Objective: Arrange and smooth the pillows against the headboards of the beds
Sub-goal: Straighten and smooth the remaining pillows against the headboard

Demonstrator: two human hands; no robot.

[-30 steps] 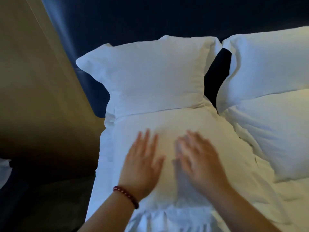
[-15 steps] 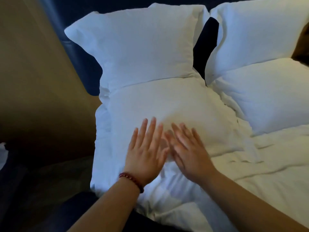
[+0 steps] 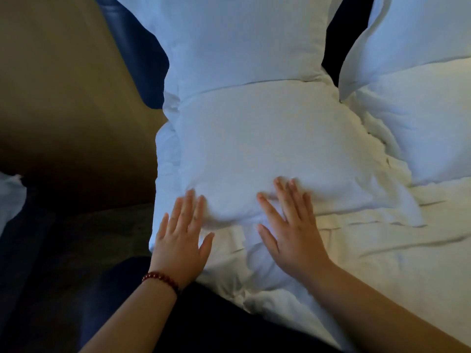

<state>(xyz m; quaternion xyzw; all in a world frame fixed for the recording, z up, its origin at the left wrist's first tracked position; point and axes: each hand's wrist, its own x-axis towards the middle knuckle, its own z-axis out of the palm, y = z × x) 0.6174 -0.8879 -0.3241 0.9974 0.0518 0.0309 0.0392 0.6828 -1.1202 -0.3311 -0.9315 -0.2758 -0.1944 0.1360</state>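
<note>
A white front pillow (image 3: 260, 146) lies flat on the bed, and behind it a white back pillow (image 3: 239, 39) leans upright on the dark blue headboard (image 3: 137, 47). My left hand (image 3: 179, 238), with a red bead bracelet at the wrist, presses flat with straight fingers on the front pillow's near left edge. My right hand (image 3: 290, 228) presses flat beside it, fingertips on the pillow's near edge, palm on the sheet. To the right stand a second upright pillow (image 3: 413, 29) and a second flat pillow (image 3: 420, 123).
The white sheet (image 3: 382, 250) spreads wrinkled across the bed to the right. A tan wall (image 3: 56, 98) runs along the left, with dark floor (image 3: 63, 250) below it. A bit of white cloth (image 3: 10, 197) shows at the far left edge.
Both hands slid back toward me, from the middle of the front pillow to its near edge, and spread apart. The view dropped lower and closer to the bed.
</note>
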